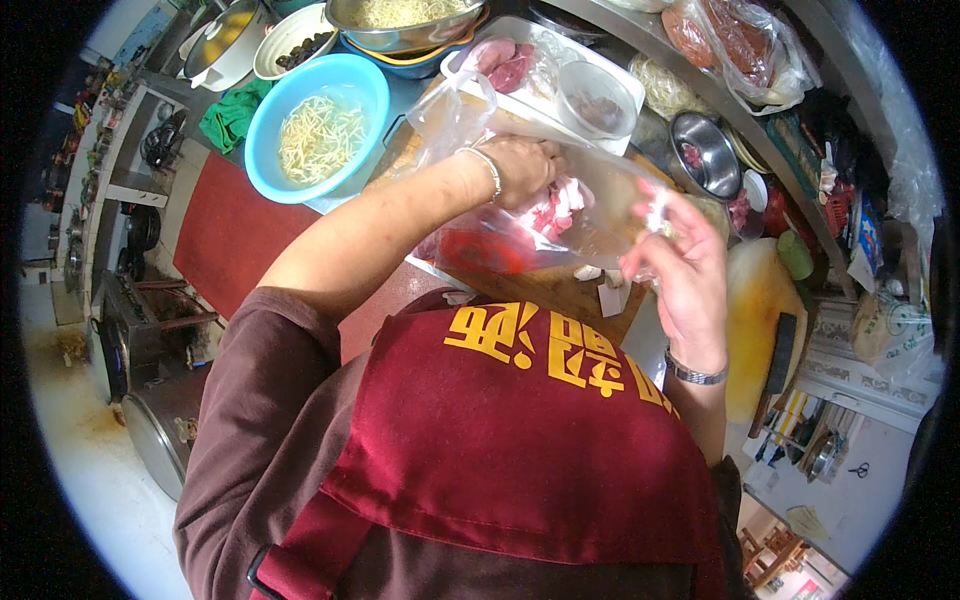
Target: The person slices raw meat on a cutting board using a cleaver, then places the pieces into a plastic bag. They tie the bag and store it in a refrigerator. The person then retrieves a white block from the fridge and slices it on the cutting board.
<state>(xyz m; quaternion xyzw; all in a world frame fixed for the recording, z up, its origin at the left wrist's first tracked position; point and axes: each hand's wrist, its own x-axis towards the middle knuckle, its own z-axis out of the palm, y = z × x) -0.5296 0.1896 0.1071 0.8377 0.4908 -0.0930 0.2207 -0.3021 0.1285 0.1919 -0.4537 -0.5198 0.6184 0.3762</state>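
Note:
A clear plastic bag (600, 217) spreads over the wooden cutting board (517, 289) in front of me. Pieces of raw pink-and-white meat (556, 210) show in its middle. My right hand (679, 262) pinches the bag's right side between thumb and fingers. My left hand (529, 169) is bent over the meat at the bag's upper part, fingers curled; the fingertips are hidden, so whether they grip film or meat is unclear. A red patch (480, 250) shows through the film below the left wrist.
A blue basin (259, 150) of bean sprouts (319, 139) stands at left. Beyond the board is a white tray (544, 109) with raw meat (499, 64) and a clear bowl (595, 101). A steel bowl (701, 154) sits at right. A black-handled knife (782, 352) rests on another board (750, 330).

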